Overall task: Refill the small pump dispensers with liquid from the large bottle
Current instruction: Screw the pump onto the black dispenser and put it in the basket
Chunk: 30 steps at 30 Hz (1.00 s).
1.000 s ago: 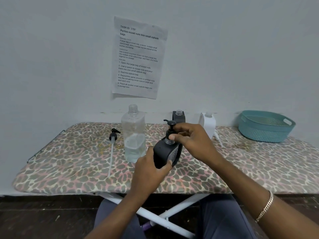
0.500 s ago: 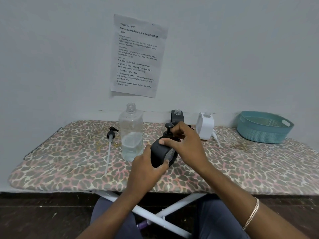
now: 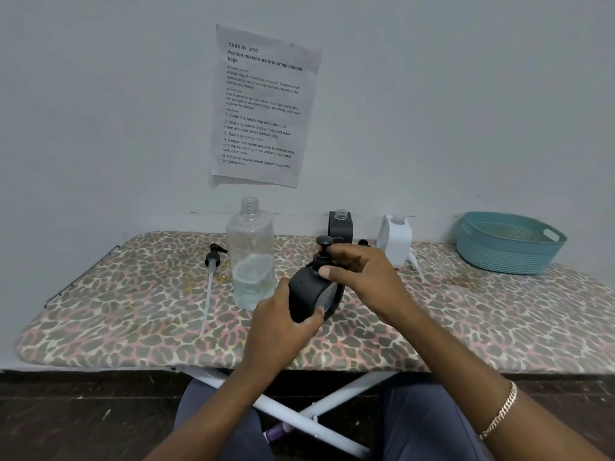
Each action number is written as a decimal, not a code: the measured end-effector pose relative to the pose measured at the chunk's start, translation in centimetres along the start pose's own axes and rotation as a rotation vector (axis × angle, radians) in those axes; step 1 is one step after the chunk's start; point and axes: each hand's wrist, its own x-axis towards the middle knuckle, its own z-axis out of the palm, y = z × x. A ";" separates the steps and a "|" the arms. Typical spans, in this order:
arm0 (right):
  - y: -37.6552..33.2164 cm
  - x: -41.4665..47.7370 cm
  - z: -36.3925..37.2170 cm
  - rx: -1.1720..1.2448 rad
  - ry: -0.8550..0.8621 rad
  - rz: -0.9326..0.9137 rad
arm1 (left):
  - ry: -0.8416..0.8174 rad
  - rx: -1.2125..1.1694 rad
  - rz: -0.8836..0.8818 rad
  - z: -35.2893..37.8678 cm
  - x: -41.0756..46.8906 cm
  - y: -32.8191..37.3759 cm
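Teal basket far right, clear bottle beside black dispenser

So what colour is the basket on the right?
The basket is teal, a blue-green. The head view, the only one, shows it clearly.

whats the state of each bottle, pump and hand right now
clear bottle: upright, uncapped, partly filled.
loose pump: lying flat, off any bottle.
held dispenser: tilted, pump in its neck.
rear black dispenser: upright, pump off.
white dispenser: upright, pump off.
left hand: grips the held dispenser.
right hand: pinches the pump at its collar.
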 end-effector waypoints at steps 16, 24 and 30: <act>-0.3 0.1 0.2 0.028 -0.034 0.023 | 0.018 0.023 0.015 0.1 0.0 -0.1; -0.2 -0.3 1.0 -0.079 0.039 0.065 | 0.017 0.041 0.021 0.2 0.1 -0.1; -0.6 0.3 -0.7 0.062 -0.122 0.034 | 0.015 0.030 0.014 0.2 0.0 -0.2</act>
